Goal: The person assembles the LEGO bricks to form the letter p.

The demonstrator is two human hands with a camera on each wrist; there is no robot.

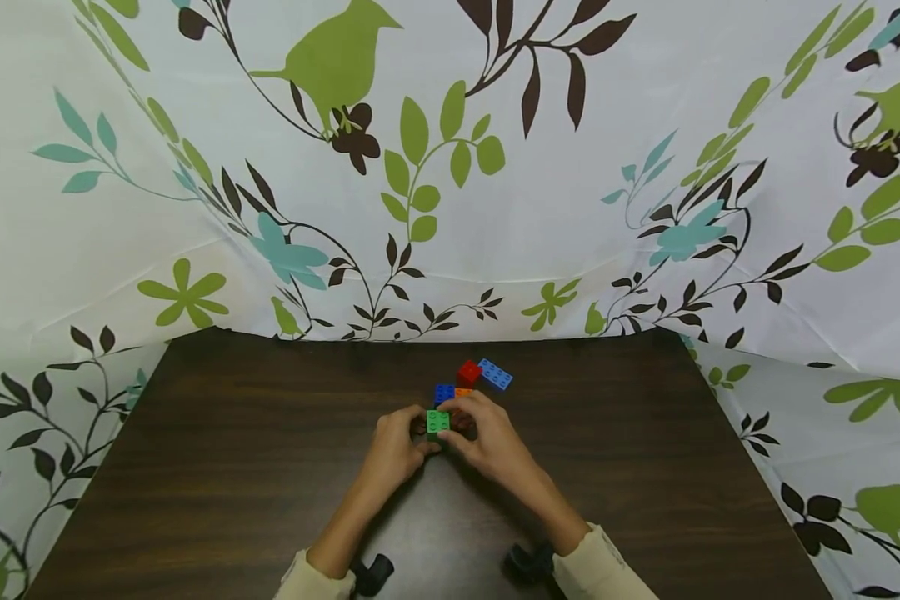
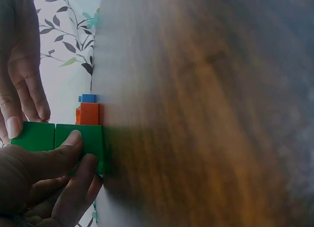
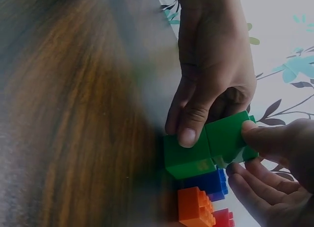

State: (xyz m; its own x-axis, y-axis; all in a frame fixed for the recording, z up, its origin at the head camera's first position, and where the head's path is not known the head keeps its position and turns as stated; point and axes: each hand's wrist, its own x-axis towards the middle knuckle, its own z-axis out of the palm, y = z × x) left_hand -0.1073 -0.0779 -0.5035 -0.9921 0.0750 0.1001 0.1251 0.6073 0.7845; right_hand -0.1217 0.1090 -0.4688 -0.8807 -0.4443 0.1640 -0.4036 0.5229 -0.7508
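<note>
Two green toy building bricks stand one on top of the other, the upper brick showing its studs in the head view. My left hand grips the lower green brick close to the tabletop, thumb on its near face. Pinched between the thumb and fingers of my right hand is the upper one, seen in the right wrist view as a green block. A thin seam shows between the two bricks. Just behind them sit a dark blue brick and an orange brick, partly hidden by my right hand.
Farther back on the dark wooden table are a red brick and a lighter blue brick. A white cloth printed with birds and leaves hangs along the table's back and sides. Dark wrist devices are by both sleeves.
</note>
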